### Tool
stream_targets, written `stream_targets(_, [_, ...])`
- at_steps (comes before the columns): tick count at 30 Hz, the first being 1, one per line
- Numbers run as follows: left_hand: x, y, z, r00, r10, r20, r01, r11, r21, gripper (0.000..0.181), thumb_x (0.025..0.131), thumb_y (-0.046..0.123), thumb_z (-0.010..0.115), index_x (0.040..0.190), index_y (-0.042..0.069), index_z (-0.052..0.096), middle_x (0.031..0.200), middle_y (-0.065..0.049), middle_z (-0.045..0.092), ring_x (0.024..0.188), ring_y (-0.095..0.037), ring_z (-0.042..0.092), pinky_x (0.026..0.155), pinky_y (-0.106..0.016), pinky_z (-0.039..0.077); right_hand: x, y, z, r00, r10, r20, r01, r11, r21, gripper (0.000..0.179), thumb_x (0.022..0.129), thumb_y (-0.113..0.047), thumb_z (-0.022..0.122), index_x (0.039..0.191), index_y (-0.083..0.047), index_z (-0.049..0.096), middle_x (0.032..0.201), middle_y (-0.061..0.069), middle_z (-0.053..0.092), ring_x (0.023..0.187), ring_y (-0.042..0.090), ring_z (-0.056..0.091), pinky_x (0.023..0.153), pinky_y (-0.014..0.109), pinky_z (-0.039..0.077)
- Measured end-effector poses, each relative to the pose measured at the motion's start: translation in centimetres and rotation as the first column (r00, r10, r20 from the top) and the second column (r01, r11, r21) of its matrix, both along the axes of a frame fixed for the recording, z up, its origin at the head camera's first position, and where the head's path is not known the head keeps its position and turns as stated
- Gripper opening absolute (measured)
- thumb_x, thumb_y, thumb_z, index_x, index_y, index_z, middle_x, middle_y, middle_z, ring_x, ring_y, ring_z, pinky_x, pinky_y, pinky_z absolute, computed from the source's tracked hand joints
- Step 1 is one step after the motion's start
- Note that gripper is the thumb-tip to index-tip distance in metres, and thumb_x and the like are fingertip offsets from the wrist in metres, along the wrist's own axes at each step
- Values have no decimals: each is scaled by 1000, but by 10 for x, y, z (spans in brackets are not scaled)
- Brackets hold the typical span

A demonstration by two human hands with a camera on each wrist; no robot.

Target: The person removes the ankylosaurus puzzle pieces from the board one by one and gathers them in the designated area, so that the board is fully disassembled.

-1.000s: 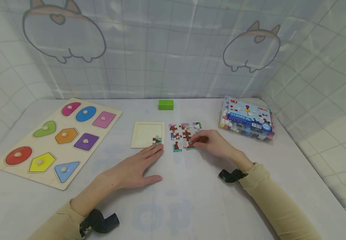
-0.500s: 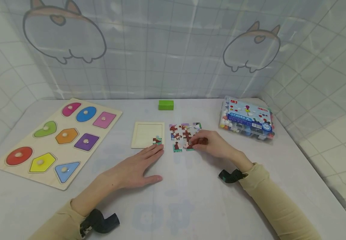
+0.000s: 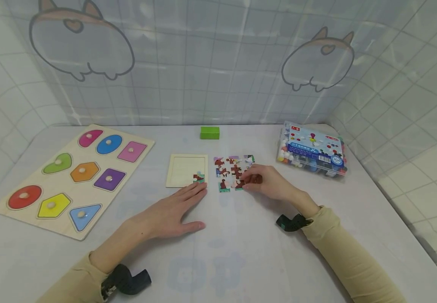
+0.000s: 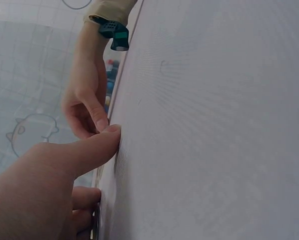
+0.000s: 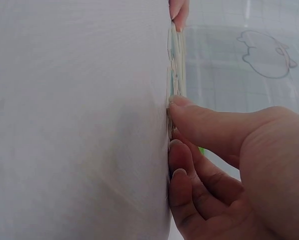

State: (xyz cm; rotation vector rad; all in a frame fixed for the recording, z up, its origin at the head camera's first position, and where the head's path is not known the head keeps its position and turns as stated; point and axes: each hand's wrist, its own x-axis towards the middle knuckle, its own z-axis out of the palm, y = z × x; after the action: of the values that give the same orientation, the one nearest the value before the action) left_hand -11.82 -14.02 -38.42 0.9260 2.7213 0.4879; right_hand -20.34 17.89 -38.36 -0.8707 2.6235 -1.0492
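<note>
A pale wooden puzzle tray [image 3: 184, 168] lies flat in the head view, with one puzzle piece [image 3: 198, 176] in its near right corner. My left hand [image 3: 173, 210] lies flat with fingers extended, their tips on the tray's near right corner. Right of the tray, several jigsaw pieces [image 3: 224, 172] with brown and purple patterns are laid in loose rows. Over the near right ones my right hand [image 3: 265, 181] curls, thumb and index finger pinching the edge of a puzzle piece [image 3: 239, 184]. In the right wrist view its thumb [image 5: 182, 107] meets the thin piece edges; the other fingers bend against the table.
A wooden shape board [image 3: 86, 168] with colourful knobbed shapes covers the left of the white table. Behind the tray stands a small green block [image 3: 209, 133]. At the back right lies a clear plastic box [image 3: 311, 149] of coloured parts. Fabric with a grid print surrounds the table.
The right hand's fingers shift slightly at the near right puzzle piece, which shows a bit more now. The left hand, tray and other things stay where they were.
</note>
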Motion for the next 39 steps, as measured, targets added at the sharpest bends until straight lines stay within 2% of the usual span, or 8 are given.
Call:
stream_targets(10, [0,0,1,1000,-4,-10,4,1000,1,87,94,66,52,160,16,23,168,1,15,155,-24,14,122,-48,26,0,0,0,1000,-1,-5,1,1000,-1,19,91,-16,74,110,-12,74,93,-1,64,82,15,57,70,25,49])
stream_targets(18, [0,0,1,1000,-5,-11,6,1000,3,87,94,66,51,160,17,23,168,1,15,155,-24,14,122,-48,26,8,-4,11,999,-41,-30,40,998,-45,19,91,-14,73,110,-9,74,95,-1,64,85,15,58,76,26,51])
stream_targets(21, [0,0,1,1000,-3,-12,3,1000,1,88,94,66,52,160,17,23,168,1,15,155,-24,13,122,-47,26,14,-12,16,999,-36,-39,33,997,-70,23,91,-14,74,112,-7,73,96,1,64,84,15,59,77,27,53])
stream_targets(24, [1,0,1,1000,5,-9,-5,1000,-4,88,93,66,53,160,18,23,168,3,14,155,-23,13,122,-47,26,19,-22,19,998,1,-59,-6,996,-85,25,91,-13,74,115,-6,72,98,3,65,85,15,60,77,30,54])
stream_targets(29, [1,-1,2,1000,9,2,-9,1000,-7,89,93,67,53,161,19,21,169,4,12,156,-21,12,122,-47,26,23,-37,21,996,35,-83,-45,992,-121,24,92,-12,73,115,-5,72,101,5,65,85,12,60,78,31,55])
stream_targets(34, [1,-2,2,1000,-3,2,3,1000,-5,89,93,67,52,161,18,21,169,3,12,155,-22,13,122,-48,26,24,-51,19,997,25,-79,-38,987,-158,24,92,-14,73,114,-4,71,101,8,64,80,12,61,72,27,53])
stream_targets(39, [0,-2,-1,1000,-9,-7,9,1000,9,88,93,67,51,160,16,24,168,1,15,155,-25,15,122,-49,26,27,-72,16,996,-20,-89,4,985,-170,28,95,-14,69,120,-2,68,113,11,63,92,17,66,84,31,56])
